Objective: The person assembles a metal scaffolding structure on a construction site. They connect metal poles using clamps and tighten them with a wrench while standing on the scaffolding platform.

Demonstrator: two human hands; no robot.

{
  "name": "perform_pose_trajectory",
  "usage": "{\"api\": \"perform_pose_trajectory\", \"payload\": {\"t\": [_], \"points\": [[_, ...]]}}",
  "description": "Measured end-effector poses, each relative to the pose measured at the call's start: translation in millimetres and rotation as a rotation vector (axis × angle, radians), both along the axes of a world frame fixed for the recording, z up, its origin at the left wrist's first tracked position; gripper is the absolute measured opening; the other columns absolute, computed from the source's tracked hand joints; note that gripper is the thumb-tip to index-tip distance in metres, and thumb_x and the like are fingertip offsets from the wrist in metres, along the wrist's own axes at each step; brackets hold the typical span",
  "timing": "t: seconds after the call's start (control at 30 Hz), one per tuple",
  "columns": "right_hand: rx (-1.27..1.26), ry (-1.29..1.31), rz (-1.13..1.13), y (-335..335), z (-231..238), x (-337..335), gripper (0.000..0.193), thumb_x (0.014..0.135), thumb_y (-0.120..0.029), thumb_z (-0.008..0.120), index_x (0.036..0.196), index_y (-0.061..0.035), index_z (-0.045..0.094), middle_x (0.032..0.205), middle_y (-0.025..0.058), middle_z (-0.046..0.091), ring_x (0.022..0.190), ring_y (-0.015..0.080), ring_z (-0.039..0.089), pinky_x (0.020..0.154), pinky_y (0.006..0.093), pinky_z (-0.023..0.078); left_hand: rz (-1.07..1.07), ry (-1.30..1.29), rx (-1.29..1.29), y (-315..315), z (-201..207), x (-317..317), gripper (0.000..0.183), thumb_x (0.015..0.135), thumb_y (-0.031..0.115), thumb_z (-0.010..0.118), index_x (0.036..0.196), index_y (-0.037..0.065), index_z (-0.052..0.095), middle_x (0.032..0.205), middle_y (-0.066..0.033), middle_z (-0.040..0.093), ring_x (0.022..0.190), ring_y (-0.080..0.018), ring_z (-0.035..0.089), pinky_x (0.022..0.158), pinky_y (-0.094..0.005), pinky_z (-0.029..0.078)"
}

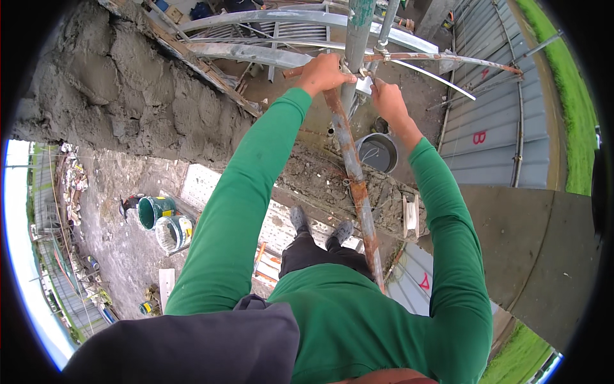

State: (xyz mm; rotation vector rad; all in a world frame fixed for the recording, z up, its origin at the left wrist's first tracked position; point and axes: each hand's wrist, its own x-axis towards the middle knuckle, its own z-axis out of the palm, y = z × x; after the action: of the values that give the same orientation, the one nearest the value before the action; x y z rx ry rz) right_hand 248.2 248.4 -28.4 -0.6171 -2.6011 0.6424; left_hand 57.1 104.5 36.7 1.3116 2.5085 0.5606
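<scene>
An upright scaffold pole (355, 48) with green paint near its top stands in front of me. At a metal pipe clamp (363, 72) on this pole, my left hand (325, 75) is closed, with its fingertips on the clamp's near side. Just right of the pole, my right hand (391, 105) is also closed, its thumb toward the clamp. What it grips is mostly hidden by the fingers. A rusty pipe (352, 163) slants from below my left hand down past my right side. Another rusty pipe (448, 57) crosses behind the pole.
My feet (299, 219) stand on a perforated pale plank (284, 221). Rough wet mortar (128, 77) covers a wall at upper left. A bucket (377, 152) sits below my right hand. Green and white buckets (155, 211) stand at lower left. Corrugated metal fencing (492, 121) runs along the right.
</scene>
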Motion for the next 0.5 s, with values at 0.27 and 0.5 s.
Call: {"api": "perform_pose_trajectory", "payload": {"t": [0.27, 0.5], "points": [[-0.212, 0.404, -0.141, -37, -43, -12, 0.037, 0.105, -0.015, 0.067, 0.140, -0.0038, 0.068, 0.088, 0.0253, 0.075, 0.080, 0.0452, 0.074, 0.071, 0.0490, 0.057, 0.022, -0.062, -0.039, -4, 14, 8, 0.075, 0.077, 0.057, 0.089, 0.132, 0.008, 0.075, 0.120, -0.0200, 0.079, 0.114, -0.0397, 0.074, 0.096, -0.0498, 0.056], [-0.069, 0.420, -0.027, -24, -66, -19, 0.040, 0.106, -0.012, 0.064, 0.145, -0.0044, 0.062, 0.101, 0.0248, 0.073, 0.087, 0.0462, 0.072, 0.074, 0.0523, 0.056, -0.009, -0.048, 0.007, 2, -1, -1, 0.077, 0.076, 0.058, 0.090, 0.132, 0.007, 0.075, 0.121, -0.0229, 0.078, 0.116, -0.0415, 0.074, 0.098, -0.0505, 0.057]]}}
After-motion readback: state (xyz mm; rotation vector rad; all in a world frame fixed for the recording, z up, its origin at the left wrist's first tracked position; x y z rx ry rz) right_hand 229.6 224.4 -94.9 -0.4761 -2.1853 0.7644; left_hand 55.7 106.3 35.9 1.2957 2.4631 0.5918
